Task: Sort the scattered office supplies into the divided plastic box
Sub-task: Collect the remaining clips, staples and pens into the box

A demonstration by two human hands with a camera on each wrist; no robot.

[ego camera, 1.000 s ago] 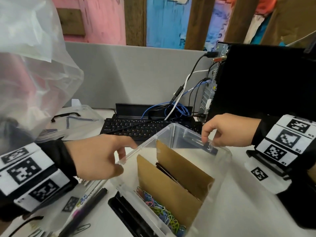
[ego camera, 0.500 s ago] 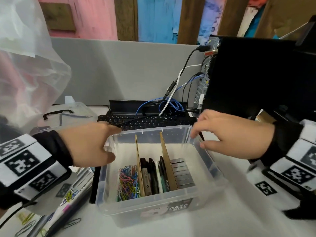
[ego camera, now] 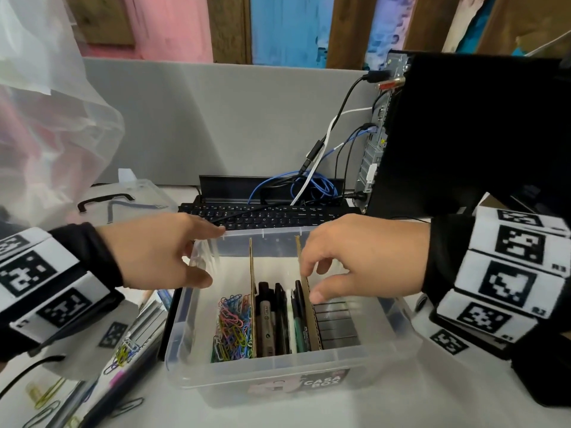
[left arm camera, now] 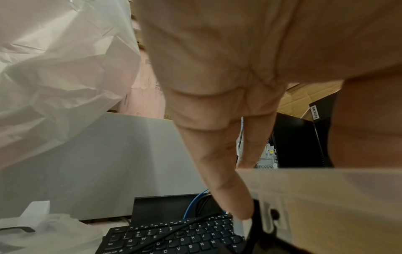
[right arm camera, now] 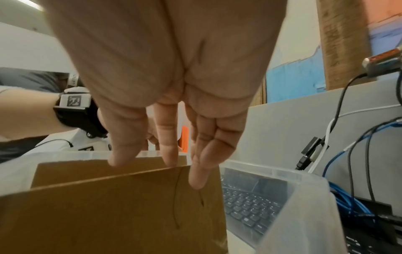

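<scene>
Since a second ago I've leveled the box (ego camera: 278,378), left hand (ego camera: 154,251) gripping its rim, right hand (ego camera: 364,257) open at the cardboard divider (ego camera: 309,307); clips (ego camera: 123,355) beside the box remain unsorted.

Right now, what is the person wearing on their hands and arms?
Both hands are bare: left hand, right hand. Each forearm has a black sleeve and a boxy white wrist unit printed with black square tags. A thin black cable trails below the left one.
</scene>
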